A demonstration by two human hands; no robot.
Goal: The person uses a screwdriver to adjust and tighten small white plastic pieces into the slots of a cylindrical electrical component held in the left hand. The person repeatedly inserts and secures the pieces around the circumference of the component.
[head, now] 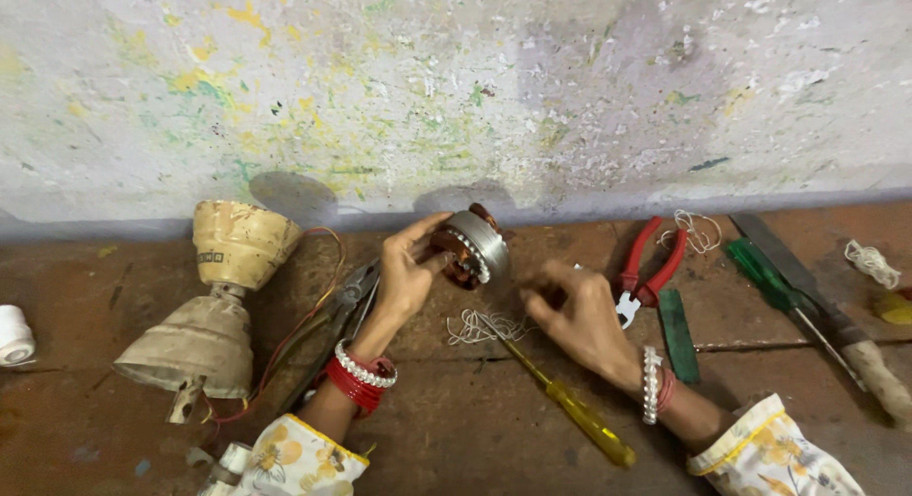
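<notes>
My left hand (407, 273) grips a round metal motor core (472, 247) with copper windings, holding it on edge just above the reddish-brown floor by the wall. My right hand (575, 315) rests on the floor to its right, fingers curled, beside a loose tangle of white thread (480, 325); whether it pinches the thread is unclear. A yellow-handled screwdriver (570, 410) lies under the right hand's wrist side, pointing toward the thread.
A cream fan housing (214, 306) with red wires lies at left, grey pliers (347, 301) beside it. Red-handled pliers (651, 263), a green strip (677, 334), a green-handled screwdriver (774, 287), a file (826, 306) and thread scraps (869, 261) lie at right. Paint-speckled wall (456, 97) behind.
</notes>
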